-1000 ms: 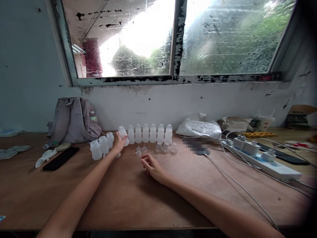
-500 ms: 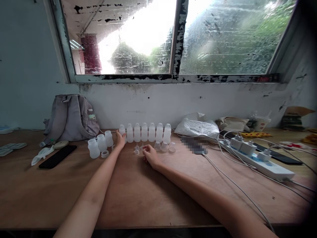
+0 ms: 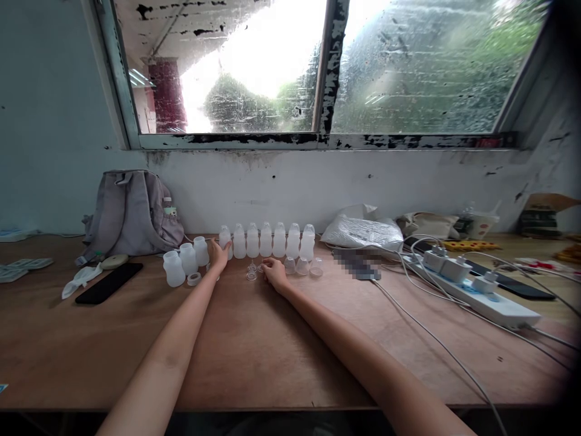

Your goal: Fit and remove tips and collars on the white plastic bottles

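Capped, frosted baby bottles [image 3: 265, 242] stand upright in a row near the wall. My left hand [image 3: 219, 254] is wrapped around the leftmost bottle [image 3: 224, 235] of that row and partly covers it. In front of the row, my right hand [image 3: 275, 274] has its fingers bent together at a small clear bottle nipple [image 3: 260, 267], mostly hidden by the fingertips. Another clear nipple [image 3: 251, 272] sits just left of it. To the right of this hand are clear domed caps [image 3: 302, 265]. Three open bottles [image 3: 187, 259] stand at the left, with a white collar ring [image 3: 194, 279] beside them.
A grey backpack [image 3: 129, 212] leans on the wall at left, with a black phone [image 3: 109, 283] and a white cloth-like piece [image 3: 82, 280] before it. Rightward lie a silver bag [image 3: 361, 231], a blurred-out device and a white power strip [image 3: 481, 297] with trailing cables.
My right hand has shifted slightly up, its fingers closer over the nipple. My left hand stays at the leftmost bottle. The whole view has moved a little.
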`<move>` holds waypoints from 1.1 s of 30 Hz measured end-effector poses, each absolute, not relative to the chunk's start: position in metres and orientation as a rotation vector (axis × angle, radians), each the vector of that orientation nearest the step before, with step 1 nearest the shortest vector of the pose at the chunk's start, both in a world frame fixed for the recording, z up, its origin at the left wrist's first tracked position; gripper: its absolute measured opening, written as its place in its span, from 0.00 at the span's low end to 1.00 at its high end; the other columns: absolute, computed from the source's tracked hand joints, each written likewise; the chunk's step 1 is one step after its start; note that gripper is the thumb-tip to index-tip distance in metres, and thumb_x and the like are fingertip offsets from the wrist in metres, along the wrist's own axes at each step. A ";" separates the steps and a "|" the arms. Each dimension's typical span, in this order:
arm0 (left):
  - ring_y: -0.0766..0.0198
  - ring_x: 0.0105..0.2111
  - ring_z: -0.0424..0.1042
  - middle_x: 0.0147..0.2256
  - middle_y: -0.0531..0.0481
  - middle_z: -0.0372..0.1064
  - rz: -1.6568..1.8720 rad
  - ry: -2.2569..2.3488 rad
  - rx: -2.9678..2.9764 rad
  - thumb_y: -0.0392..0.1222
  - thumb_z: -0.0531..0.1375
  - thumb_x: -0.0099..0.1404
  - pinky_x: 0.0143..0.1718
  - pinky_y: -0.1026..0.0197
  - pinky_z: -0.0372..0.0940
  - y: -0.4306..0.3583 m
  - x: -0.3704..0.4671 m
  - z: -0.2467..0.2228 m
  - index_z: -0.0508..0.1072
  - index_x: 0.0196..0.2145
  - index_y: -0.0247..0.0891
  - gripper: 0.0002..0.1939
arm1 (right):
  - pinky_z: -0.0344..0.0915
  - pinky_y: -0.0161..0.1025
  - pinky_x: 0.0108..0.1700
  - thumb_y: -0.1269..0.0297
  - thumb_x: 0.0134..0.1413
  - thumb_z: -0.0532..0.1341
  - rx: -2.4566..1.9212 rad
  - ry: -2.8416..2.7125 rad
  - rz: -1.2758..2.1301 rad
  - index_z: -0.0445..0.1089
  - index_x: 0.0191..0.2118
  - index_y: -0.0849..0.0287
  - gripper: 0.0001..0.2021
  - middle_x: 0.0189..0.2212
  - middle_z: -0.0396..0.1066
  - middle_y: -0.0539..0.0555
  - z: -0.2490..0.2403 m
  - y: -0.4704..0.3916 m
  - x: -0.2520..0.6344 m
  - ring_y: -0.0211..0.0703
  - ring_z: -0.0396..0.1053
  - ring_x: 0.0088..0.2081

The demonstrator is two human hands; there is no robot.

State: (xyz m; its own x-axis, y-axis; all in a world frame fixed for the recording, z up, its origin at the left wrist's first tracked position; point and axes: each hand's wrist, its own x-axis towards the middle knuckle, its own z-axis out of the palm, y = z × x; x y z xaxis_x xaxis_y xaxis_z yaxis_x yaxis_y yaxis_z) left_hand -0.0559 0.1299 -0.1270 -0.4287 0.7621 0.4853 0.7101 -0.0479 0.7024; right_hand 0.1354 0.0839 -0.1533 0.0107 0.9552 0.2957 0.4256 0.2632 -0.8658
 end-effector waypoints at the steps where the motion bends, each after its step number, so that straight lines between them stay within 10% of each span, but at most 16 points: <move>1: 0.49 0.53 0.53 0.50 0.32 0.54 1.493 2.137 1.667 0.52 0.51 0.57 0.47 0.51 0.54 0.128 -0.056 -0.127 0.49 0.50 0.30 0.30 | 0.59 0.30 0.20 0.69 0.45 0.54 -1.315 -1.581 0.696 0.68 0.34 0.64 0.10 0.15 0.64 0.48 -0.153 0.084 0.136 0.31 0.60 0.15; 24: 0.50 0.43 0.66 0.42 0.35 0.67 0.896 2.157 1.932 0.49 0.49 0.59 0.39 0.57 0.59 0.131 -0.075 -0.103 0.58 0.46 0.32 0.22 | 0.58 0.28 0.19 0.69 0.44 0.53 -1.273 -1.642 0.664 0.68 0.31 0.62 0.08 0.20 0.67 0.49 -0.149 0.076 0.135 0.31 0.61 0.16; 33: 0.51 0.50 0.57 0.51 0.31 0.53 0.947 2.211 2.119 0.48 0.44 0.61 0.45 0.56 0.56 0.090 -0.065 -0.101 0.50 0.52 0.28 0.25 | 0.60 0.32 0.31 0.67 0.45 0.52 -1.269 -1.674 0.477 0.67 0.29 0.62 0.08 0.25 0.68 0.53 -0.143 0.069 0.134 0.37 0.65 0.28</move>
